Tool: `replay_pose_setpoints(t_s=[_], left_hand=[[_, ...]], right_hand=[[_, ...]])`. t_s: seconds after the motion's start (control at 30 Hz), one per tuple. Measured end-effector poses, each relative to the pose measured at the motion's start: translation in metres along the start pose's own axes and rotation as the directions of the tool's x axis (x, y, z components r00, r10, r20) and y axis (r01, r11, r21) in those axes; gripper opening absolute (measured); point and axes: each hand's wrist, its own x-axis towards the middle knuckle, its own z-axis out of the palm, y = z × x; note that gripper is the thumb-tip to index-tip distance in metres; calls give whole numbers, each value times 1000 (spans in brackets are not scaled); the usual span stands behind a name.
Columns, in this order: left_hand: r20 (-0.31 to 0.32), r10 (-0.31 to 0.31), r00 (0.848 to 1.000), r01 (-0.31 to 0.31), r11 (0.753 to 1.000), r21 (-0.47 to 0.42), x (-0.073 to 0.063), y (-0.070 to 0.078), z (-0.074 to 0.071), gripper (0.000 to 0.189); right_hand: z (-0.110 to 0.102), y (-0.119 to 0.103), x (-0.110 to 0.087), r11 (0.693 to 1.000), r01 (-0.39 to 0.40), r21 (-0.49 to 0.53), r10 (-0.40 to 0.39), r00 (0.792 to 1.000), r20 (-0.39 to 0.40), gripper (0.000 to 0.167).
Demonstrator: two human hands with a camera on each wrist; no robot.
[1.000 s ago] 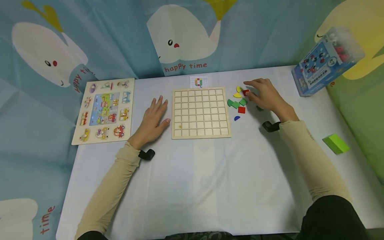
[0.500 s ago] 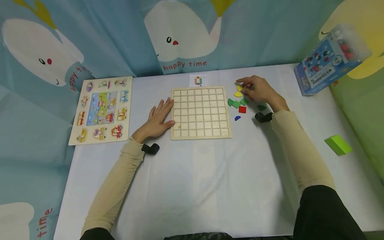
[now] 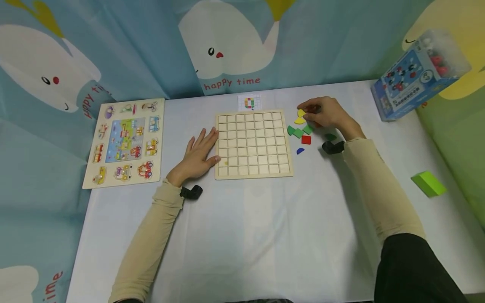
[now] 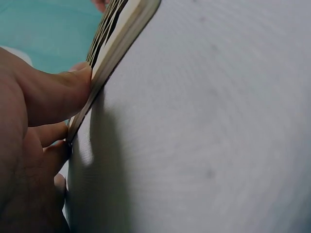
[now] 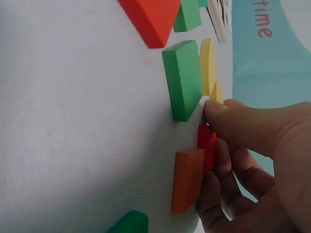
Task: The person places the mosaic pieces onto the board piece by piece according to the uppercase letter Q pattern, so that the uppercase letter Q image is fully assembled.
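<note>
My left hand [image 3: 195,160] lies with straight fingers along the left edge of a wooden grid board [image 3: 251,145]; in the left wrist view its thumb [image 4: 68,94] touches the board's rim [image 4: 119,43]. My right hand [image 3: 327,112] pinches a small yellow tile [image 3: 301,112] with a curved edge between thumb and index finger. A second yellow tile [image 3: 299,120] lies just below. Beneath the palm, in the right wrist view, are a red tile [image 5: 206,145] and an orange-red tile [image 5: 188,182]. Green tiles [image 3: 298,133], a red square tile [image 3: 306,139] and a blue half-round tile [image 3: 300,151] lie nearby.
A printed pattern card [image 3: 249,102] lies behind the board. At the left is a vehicle picture puzzle [image 3: 123,143]. A blue box [image 3: 414,75] stands at the back right, a light-green block [image 3: 429,184] at the right. One green tile [image 3: 331,137] lies by the right wrist.
My left hand has moved right, from beside the board onto its left edge. My right hand has shifted left to the yellow tile, and a red tile seen earlier is now covered by it.
</note>
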Motion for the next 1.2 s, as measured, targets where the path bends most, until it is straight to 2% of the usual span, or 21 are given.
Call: replay_pose_setpoints(t_s=[0.27,0.43,0.57,0.67,0.9,1.03,1.2], left_hand=[[-17,-3,1000,2,1000,-23,0,1,0,81],[-27,-7,1000,6,1000,-21,-2,0,1,80],[-23,-6,1000,6,1000,-19,-2,1,1,80],[-26,-7,1000,7,1000,-11,-1,1,2,81],[-17,2,1000,-1,1000,6,1,-1,8,81],[-25,3,1000,-3,1000,16,1,-2,9,81],[-35,-9,999,10,1000,16,0,-1,4,81]], right_hand=[[3,1,2,1000,2,18,-1,998,-59,34],[6,-8,5,998,41,-54,-42,999,-28,31],[7,-13,4,996,27,-82,-26,1000,7,33],[8,-13,1,998,11,-64,-11,1000,2,34],[11,-9,-6,1000,4,1,-4,993,-116,34],[12,-11,-7,998,49,31,-41,979,-200,33],[16,-19,-2,986,140,91,-108,951,-291,29]])
